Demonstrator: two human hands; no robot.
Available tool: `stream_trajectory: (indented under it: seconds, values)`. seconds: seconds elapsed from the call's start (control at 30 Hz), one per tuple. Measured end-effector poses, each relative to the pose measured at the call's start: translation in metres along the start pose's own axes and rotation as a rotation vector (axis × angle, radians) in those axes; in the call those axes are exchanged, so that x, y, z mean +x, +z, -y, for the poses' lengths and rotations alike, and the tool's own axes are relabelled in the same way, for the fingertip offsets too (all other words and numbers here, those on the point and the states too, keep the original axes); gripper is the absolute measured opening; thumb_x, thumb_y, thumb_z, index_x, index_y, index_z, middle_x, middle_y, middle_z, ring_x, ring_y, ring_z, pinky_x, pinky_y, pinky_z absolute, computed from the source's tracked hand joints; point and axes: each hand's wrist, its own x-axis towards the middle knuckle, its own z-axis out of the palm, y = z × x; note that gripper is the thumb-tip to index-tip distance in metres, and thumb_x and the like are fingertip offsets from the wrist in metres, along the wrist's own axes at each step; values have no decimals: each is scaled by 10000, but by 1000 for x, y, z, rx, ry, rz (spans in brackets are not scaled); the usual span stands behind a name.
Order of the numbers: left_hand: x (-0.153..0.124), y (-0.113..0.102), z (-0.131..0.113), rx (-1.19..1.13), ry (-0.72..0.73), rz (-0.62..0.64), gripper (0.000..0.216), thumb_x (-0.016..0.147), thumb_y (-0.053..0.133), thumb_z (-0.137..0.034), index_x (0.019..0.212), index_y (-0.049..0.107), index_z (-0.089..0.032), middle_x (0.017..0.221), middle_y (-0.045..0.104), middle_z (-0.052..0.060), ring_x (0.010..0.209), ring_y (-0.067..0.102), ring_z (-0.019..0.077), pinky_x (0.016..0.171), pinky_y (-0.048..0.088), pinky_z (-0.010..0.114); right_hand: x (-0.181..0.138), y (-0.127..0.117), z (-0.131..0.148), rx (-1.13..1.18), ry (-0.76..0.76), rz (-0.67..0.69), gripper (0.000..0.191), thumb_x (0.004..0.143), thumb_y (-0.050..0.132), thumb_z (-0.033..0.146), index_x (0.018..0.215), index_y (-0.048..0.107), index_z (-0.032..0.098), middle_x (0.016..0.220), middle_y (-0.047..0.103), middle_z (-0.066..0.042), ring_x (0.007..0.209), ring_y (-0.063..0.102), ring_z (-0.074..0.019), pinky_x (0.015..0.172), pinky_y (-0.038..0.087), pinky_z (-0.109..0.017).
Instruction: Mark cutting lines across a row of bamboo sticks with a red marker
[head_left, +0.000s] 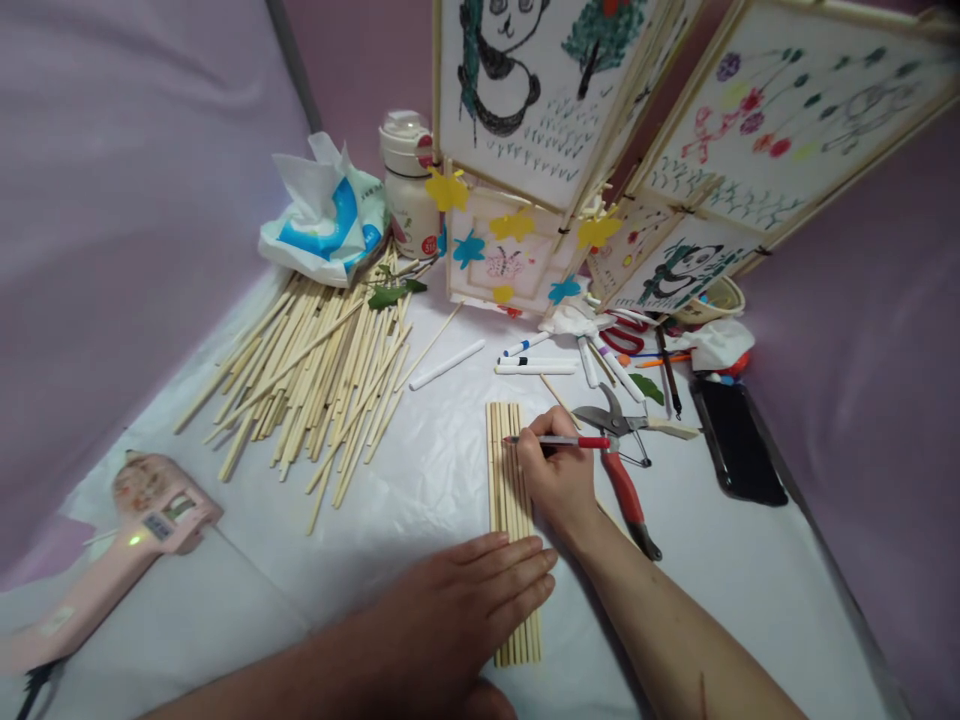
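Right hand (pixel 559 475), pinching a pen (pixel 570 441), at the sticks' (pixel 510 495) right edge
Side by side, they lie beneath my flat left hand (pixel 484 590), fingers extended; I hold the pen's tip at their far part.

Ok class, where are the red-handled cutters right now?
In the head view, the red-handled cutters lie right of centre, between the right hand and the black phone.

The sticks (pixel 505 500) are pale yellow, the pen (pixel 559 441) red at its end. The glue gun (pixel 161 505) is pink with a green light (pixel 135 540), the shears (pixel 613 424) red-handled, the phone (pixel 739 440) black. A white panel (pixel 549 105) shows a black-and-white panda (pixel 508 95).
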Motion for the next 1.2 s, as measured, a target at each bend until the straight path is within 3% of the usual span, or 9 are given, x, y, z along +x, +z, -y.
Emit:
stream_trajectory:
  seconds: [0.17,0.47,1.2]
  values:
    - [0,-3,-1,56,10,-3,823,996,485,-617,1626,192,-177,1667,222,106,1541,238,268,1280,173,419,1,2,-2,-3,23,37,223,849,561,226,677,420,248,531,422,84,485,443,-122,504,340,-263]
    - [0,-1,1,37,7,11,827,997,448,-644,1632,174,-189,1676,185,95,1548,214,271,1284,144,419,2,1,-1,-17,43,78,183,847,547,233,701,439,246,553,484,68,515,499,-136,529,367,-268]
    - [-1,1,3,34,-4,16,870,969,485,-669,1635,160,-214,1677,192,99,1546,222,277,1284,153,431,2,2,-2,-19,37,65,186,840,544,225,695,430,251,547,471,73,502,477,-131,518,357,-263]
